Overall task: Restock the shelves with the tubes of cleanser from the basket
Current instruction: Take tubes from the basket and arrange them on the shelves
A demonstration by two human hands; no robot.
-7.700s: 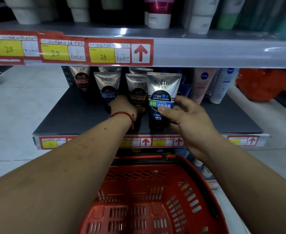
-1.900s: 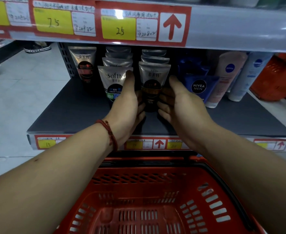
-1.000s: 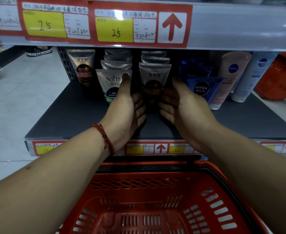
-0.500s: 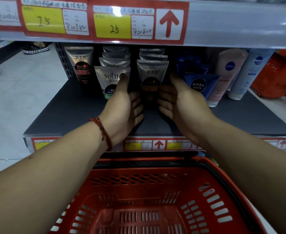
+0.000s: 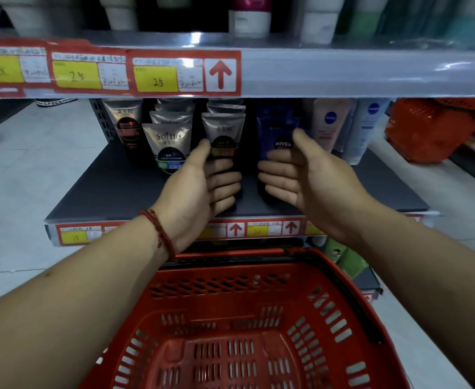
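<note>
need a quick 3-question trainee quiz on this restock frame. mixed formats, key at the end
1. True or false: tubes lie in the part of the basket that shows.
2. The left hand grips a tube. Where does it stand relative to the Softto tube? A) on its left, B) on its right, C) behind it.
3. Fill in: the yellow tags on the upper rail read ___.
Key: 1 false; 2 B; 3 25.
</note>
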